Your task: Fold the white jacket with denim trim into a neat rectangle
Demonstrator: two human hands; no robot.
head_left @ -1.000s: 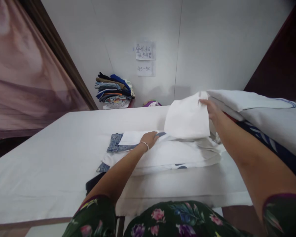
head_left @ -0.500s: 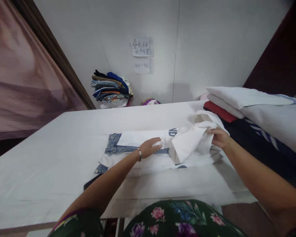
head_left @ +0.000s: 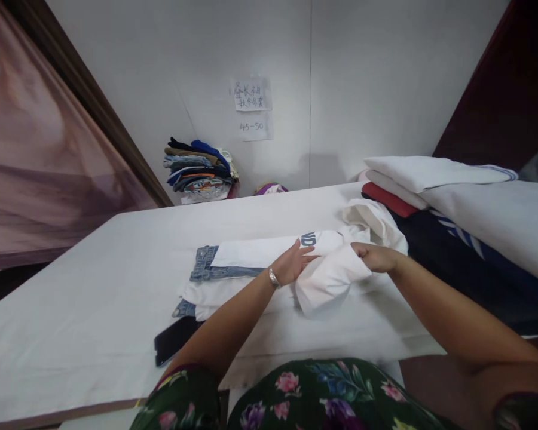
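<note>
A white garment (head_left: 246, 252) with dark blue lettering and blue denim parts (head_left: 204, 263) at its left end lies in long folds on the white table. My right hand (head_left: 376, 258) is closed on a bunched white sleeve-like part (head_left: 334, 280) of it, lifted a little over the folds. My left hand (head_left: 295, 263), a bracelet at its wrist, is open with fingers apart, resting at the left side of that bunched cloth. Another loose white loop of cloth (head_left: 376, 221) lies behind my right hand.
A black phone (head_left: 174, 341) lies by my left forearm. Folded clothes (head_left: 199, 170) are stacked against the back wall, below two handwritten paper notes (head_left: 253, 107). White, red and navy garments (head_left: 466, 239) are piled along the right side. A pink curtain (head_left: 49, 137) hangs at left.
My right hand has moved left, drawing the bunched white cloth with it. My left hand has shifted right along the garment. More of the phone shows.
</note>
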